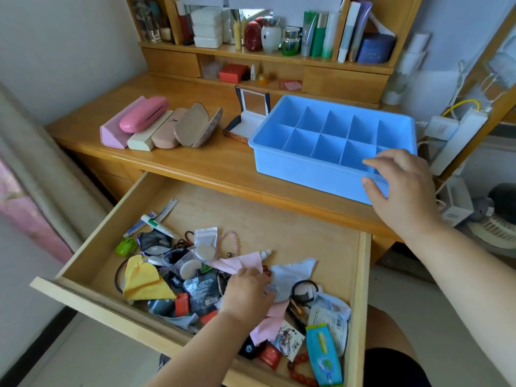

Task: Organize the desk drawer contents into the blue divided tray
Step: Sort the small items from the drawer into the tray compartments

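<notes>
Sorting barely begun: blue divided plastic tray [296, 169] on desktop behind open wooden drawer [279, 213], compartments look bare | left hand [247, 290] fingers curled down into pale cloths [290, 270], grip hidden | right hand [402, 185] spread loosely at tray's near corner, thumb on wall | cloths light, limp: pinch a fold | items beneath pile obscured.

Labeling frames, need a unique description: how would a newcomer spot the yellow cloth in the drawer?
Start at the open wooden drawer below the desktop and go to its left part. The yellow cloth lies crumpled on the pile there, left of the left hand. It is the only yellow fabric; the nearby cloths are pink or pale grey.
</notes>
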The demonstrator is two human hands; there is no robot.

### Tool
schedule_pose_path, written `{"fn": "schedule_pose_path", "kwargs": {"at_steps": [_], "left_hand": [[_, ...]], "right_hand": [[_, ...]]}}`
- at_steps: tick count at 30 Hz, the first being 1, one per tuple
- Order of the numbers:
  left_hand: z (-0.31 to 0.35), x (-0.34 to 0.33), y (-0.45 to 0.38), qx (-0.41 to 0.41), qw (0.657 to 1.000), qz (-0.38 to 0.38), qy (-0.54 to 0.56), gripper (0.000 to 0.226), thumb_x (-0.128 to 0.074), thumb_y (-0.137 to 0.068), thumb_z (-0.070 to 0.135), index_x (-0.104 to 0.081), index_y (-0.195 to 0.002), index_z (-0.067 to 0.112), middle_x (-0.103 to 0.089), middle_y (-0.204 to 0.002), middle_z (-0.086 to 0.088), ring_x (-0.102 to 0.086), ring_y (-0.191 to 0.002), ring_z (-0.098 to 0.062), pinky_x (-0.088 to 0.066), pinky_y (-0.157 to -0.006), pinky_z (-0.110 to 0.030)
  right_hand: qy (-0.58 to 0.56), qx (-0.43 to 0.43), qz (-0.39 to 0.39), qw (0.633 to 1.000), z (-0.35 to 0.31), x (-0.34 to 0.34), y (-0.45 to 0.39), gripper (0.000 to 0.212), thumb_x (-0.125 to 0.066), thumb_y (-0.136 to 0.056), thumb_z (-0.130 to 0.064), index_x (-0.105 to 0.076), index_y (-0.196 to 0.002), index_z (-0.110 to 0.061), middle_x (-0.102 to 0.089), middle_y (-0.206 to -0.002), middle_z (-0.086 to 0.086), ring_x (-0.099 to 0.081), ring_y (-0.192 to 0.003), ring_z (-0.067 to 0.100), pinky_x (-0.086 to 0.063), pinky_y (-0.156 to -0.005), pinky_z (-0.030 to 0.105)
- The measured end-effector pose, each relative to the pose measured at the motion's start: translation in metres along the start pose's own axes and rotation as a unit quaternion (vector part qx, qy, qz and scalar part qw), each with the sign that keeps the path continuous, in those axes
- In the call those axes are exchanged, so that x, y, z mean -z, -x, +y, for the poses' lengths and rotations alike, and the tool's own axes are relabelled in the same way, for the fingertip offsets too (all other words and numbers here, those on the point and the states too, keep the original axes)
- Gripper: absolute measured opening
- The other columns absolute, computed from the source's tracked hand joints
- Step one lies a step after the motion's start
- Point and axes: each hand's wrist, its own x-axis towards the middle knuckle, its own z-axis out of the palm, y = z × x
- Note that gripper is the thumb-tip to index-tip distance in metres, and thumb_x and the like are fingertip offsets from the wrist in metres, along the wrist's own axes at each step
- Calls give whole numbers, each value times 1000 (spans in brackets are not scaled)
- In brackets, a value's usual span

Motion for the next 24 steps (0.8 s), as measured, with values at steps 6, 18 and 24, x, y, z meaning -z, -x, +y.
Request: {"fn": "schedule_pose_path", "kwargs": {"at_steps": [6, 18, 24], "left_hand": [[22, -4, -12, -2, 1000, 0, 6, 25, -50, -92, 35, -67, -107, 25, -56, -119, 4, -51, -106, -19, -40, -89, -28], [-4, 20, 24, -48, 990, -43, 125, 27, -61, -81, 30, -62, -108, 33, -57, -110, 14, -51, -99, -4, -41, -91, -20], [4, 5, 22, -70, 997, 37, -19, 17, -52, -89, 27, -68, -97, 25, -57, -102, 8, -48, -100, -15, -30, -85, -22]], "right_hand": [[-154, 41, -240, 957, -58, -22, 65, 17, -58, -89, -20, -70, -101, -21, -64, -97, -9, -59, -80, 9, -52, -79, 37], [-376, -385, -264, 801, -85, -60, 105, 25, -61, -89, -30, -68, -77, -9, -58, -49, -1, -54, -48, 6, -43, -56, 28], [-344, -368, -278, 817, -76, -48, 115, 38, -56, -91, -15, -48, -117, -42, -65, -63, 6, -60, -52, 7, -44, -54, 19]]}}
